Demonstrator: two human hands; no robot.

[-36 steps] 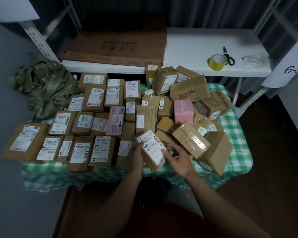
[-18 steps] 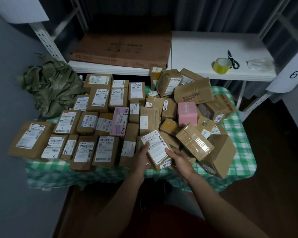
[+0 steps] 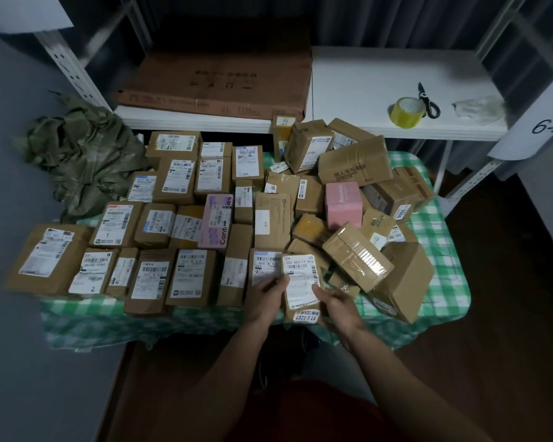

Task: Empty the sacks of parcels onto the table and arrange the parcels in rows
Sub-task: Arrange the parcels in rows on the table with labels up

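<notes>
small brown cardboard parcel with a white label (image 3: 301, 283) has come down from its tilted hold a second ago; now label-up at the near edge of the green-checked table (image 3: 441, 282), just right of the front row. left hand (image 3: 264, 298) and right hand (image 3: 336, 303) grip its sides. likely being seated into the row; jumbled heap of brown boxes (image 3: 358, 199) unsorted.

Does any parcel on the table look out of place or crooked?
Yes. On the table's right half the unsorted parcels lie tilted and piled on each other, unlike the flat rows on the left.
</notes>
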